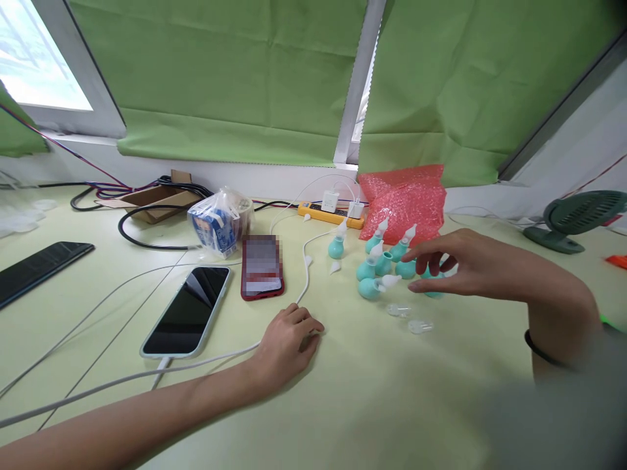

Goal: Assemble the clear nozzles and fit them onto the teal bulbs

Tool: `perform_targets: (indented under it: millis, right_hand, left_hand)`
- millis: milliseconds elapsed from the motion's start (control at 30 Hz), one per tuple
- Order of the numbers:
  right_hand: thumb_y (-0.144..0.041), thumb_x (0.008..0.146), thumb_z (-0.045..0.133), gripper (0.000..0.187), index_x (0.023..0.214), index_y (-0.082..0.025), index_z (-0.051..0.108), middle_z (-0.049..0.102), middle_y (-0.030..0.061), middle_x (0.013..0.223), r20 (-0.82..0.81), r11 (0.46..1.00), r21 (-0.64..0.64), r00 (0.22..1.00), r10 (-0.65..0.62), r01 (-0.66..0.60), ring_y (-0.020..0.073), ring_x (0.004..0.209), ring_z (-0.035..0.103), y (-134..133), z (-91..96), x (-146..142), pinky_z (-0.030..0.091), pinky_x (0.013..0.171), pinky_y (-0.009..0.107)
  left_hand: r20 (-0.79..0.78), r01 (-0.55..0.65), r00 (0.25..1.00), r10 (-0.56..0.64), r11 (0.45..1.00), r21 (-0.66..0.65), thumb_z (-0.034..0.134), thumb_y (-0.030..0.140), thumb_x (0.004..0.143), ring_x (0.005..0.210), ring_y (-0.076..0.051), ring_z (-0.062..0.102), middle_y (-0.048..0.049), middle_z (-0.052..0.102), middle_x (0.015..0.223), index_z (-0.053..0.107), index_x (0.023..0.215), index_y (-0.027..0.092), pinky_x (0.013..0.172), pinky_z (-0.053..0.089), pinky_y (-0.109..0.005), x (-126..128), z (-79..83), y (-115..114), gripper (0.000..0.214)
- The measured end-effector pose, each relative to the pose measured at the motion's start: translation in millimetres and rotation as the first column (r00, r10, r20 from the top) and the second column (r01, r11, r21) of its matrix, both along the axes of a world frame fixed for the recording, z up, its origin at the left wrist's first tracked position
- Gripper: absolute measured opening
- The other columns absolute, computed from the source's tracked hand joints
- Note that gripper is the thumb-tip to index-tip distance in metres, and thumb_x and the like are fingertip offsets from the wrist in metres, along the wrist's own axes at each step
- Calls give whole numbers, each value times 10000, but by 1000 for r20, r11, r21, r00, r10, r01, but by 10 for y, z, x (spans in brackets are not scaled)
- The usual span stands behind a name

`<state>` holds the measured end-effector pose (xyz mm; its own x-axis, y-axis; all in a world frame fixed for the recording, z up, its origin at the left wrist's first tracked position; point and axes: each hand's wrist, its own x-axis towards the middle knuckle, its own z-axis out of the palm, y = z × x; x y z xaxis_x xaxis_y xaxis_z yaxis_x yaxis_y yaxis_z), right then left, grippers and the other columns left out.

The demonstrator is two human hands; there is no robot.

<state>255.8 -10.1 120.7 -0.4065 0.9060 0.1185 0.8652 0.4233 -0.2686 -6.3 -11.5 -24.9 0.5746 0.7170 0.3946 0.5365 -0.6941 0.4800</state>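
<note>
My right hand [441, 266] hovers over a cluster of small teal squeeze bulbs with white nozzle tips, which look like nasal aspirators. Its thumb and forefinger are apart, with nothing visible between them. The closest bulb [405, 269] is just beyond the fingertips. Another bulb [369, 288] lies tipped over, its nozzle pointing right; one bulb [384, 263] has no tip. A separate bulb [336, 247] stands upright to the left. Two clear plastic pieces, one here [421, 326], lie in front. My left hand [290, 343] rests on the table beside a white cable, fingers loosely bent, thumb apart, holding nothing visible.
Left of the hands lie a red-cased phone [262, 267], a white-cased phone [186, 313] and a dark phone [39, 267]. Behind are a bagged blue box [215, 225], a yellow power strip [318, 214] and red bubble wrap [404, 202]. A green fan [582, 215] stands right.
</note>
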Motion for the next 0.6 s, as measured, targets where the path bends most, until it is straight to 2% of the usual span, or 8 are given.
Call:
perform_targets:
  millis: [133,267,333,433,500,600]
  right_hand:
    - [-428,609,623,453,1020,-249,557,583,36,813,170,997,-79,985,5,8,185,688,555,40,-179,-100,411,522,256]
    - [-282,558,647,402,952,-245,578,543,30,853,284,948,-317,955,84,11,187,716,550,165,-419,-294,388,507,234]
    - [-240,553,632,398,947,-241,571,523,32,860,315,925,-379,941,121,8,185,718,546,198,-476,-362,371,488,220]
    - [-105,577,549,413,963,-254,555,514,22,866,323,923,-384,931,172,-37,164,715,541,172,-505,-404,351,488,201]
    - [5,551,475,509,970,-273,553,519,9,861,318,917,-383,916,244,-111,155,734,537,121,-541,-412,339,497,190]
    - [55,527,437,576,979,-282,555,521,11,852,331,923,-319,888,320,-214,158,748,530,40,-640,-432,335,519,201]
  left_hand:
    - [14,25,1000,-25,1000,7,466,73,703,722,-179,507,-63,594,739,606,818,159,610,450,-283,-5,-26,7,201]
    - [-5,22,1000,-22,999,26,470,74,699,717,-179,501,-59,594,735,607,806,158,606,446,-286,-10,-26,10,193]
    - [-16,27,1000,-26,999,33,469,73,699,715,-176,497,-56,595,741,607,808,161,602,444,-284,-10,-24,9,196]
    - [-31,31,999,-29,999,43,467,77,702,712,-174,495,-56,592,744,606,804,162,602,443,-285,-8,-24,7,193]
    - [-30,33,999,-31,999,43,463,80,706,710,-173,496,-57,590,743,606,801,162,604,445,-283,-8,-29,7,190]
    - [3,32,999,-32,999,36,458,84,711,720,-169,505,-56,584,750,604,809,166,607,450,-275,-12,-43,7,194]
